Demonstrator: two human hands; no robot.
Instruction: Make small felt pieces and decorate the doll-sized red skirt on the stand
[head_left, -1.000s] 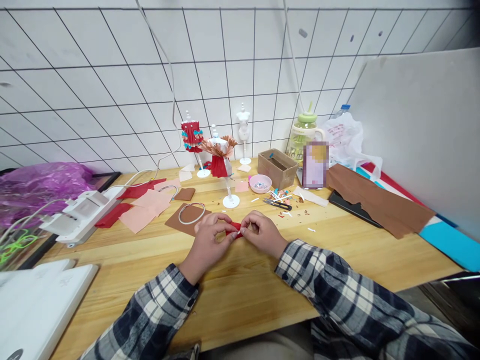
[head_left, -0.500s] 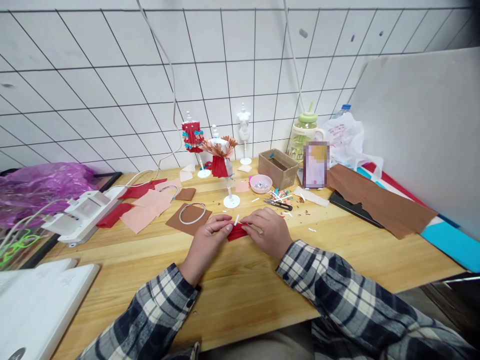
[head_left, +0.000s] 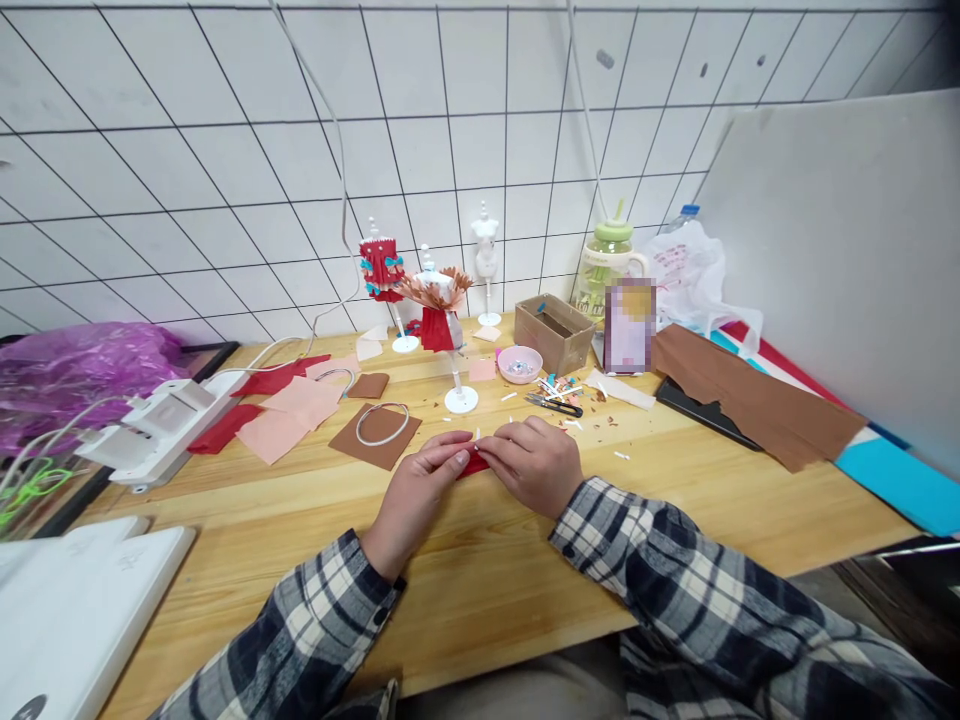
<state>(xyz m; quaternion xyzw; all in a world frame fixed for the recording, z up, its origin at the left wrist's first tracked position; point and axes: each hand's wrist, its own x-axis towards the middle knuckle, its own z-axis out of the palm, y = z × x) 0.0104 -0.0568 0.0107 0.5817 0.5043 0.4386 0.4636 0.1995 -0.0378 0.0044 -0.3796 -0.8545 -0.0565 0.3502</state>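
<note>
A red piece (head_left: 474, 464) is held low over the table (head_left: 480, 590), directly between the two hands. It is pinched between thumb and fingers by the left hand (head_left: 418, 490), and its upper edge is gripped by the bunched fingertips of the right hand (head_left: 534, 466). A slim white strip (head_left: 478, 435) is seen just past the fingertips, partly covered. Beyond the left hand, a silvery ring (head_left: 383, 443) is laid on a brown sheet (head_left: 361, 452). Beyond the right hand, snips (head_left: 555, 405) are placed near scattered scraps. Farther ahead of both hands, a pink bowl (head_left: 520, 379), a mannequin dressed in red (head_left: 437, 328) and a box (head_left: 551, 348) are set.
</note>
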